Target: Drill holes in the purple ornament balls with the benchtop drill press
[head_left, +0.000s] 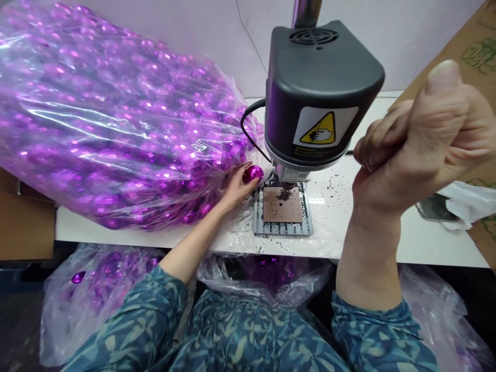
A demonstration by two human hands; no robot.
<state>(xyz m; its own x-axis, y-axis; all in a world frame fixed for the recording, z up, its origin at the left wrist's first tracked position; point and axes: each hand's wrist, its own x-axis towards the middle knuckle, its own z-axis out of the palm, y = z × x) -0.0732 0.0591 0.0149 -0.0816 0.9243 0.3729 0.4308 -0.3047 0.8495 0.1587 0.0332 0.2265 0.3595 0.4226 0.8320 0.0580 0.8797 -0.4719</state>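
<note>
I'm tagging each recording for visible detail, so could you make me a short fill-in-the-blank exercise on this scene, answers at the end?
1. The person's ____ hand holds a shiny purple ball.
2. The warning triangle on the dark machine is coloured ____.
3. In the picture, the machine stands to the ____ of the big clear bag.
4. The printing on the cardboard is ____.

Missing words: left; yellow; right; green.

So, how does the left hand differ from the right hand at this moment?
The left hand holds a shiny purple ball; the right hand is curled, its palm hidden. The left hand is low near the bag; the right hand is raised beside the machine. The left looks smaller, the right larger. Both are bare.
</note>
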